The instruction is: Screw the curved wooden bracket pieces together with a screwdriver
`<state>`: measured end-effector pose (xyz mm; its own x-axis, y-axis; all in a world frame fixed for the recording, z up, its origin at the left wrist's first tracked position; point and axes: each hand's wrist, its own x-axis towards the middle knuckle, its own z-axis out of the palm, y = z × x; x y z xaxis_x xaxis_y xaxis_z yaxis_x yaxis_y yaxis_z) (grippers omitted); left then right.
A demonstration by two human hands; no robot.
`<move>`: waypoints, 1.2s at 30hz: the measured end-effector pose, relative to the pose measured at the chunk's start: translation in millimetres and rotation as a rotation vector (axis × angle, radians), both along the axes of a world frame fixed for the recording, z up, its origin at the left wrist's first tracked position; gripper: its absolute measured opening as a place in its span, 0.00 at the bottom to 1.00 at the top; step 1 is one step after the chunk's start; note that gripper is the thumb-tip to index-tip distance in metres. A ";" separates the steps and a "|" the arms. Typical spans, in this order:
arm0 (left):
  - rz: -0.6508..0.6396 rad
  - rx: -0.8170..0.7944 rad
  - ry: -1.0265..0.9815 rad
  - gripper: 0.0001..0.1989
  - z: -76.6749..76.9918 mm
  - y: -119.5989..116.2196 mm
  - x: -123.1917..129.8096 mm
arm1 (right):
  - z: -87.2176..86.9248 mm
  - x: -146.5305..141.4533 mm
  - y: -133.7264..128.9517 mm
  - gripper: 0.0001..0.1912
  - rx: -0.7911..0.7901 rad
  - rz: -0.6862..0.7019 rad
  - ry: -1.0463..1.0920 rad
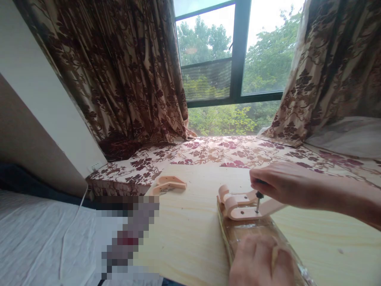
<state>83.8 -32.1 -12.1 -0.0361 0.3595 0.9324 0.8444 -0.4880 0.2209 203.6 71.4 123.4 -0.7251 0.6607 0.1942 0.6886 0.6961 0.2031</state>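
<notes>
My right hand (276, 180) is closed around the dark handle of a screwdriver (258, 200), held upright. Its tip meets a screw hole in a pale pink hook-shaped bracket (242, 213). That bracket and a second, similar piece (223, 192) beside it lie on a brown package wrapped in clear tape (247, 232). Lower down, my left hand (262, 260) grips the near part of the package with curled fingers; its fingertips are partly hidden. Another pale pink bracket (171, 182) with holes lies farther left, with small metal pieces by it that are hard to make out.
A light wooden board (184, 230) carries the package and brackets. Behind it runs a ledge with a floral cover (208, 149), below a window framed by patterned curtains (127, 79). White bedding (38, 234) and a blurred-out patch (127, 234) are at left.
</notes>
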 end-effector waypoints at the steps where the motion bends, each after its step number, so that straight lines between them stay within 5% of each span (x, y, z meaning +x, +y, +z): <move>1: -0.031 -0.051 0.079 0.04 -4.3 5.9 4.9 | 2.3 -1.1 -1.6 0.13 -0.012 -0.014 -0.006; 4: -0.009 -0.083 0.197 0.21 -21.3 18.8 2.3 | 10.8 -5.3 -7.2 0.12 -0.077 -0.051 -0.017; 9: 0.007 -0.159 0.311 0.26 -41.8 27.0 -11.9 | 19.4 -7.7 -11.3 0.11 -0.100 -0.095 -0.015; 22: 0.009 -0.197 0.494 0.29 -25.9 31.4 -22.5 | 17.8 -5.8 -3.8 0.13 -0.081 -0.175 0.025; 29: 0.000 -0.245 0.344 0.31 -29.3 30.1 -13.9 | 37.0 -3.7 -17.1 0.10 -0.216 0.053 -0.037; 36: -0.009 -0.268 0.331 0.31 -28.3 29.7 -12.3 | 19.6 -5.7 -5.6 0.14 -0.136 -0.099 0.032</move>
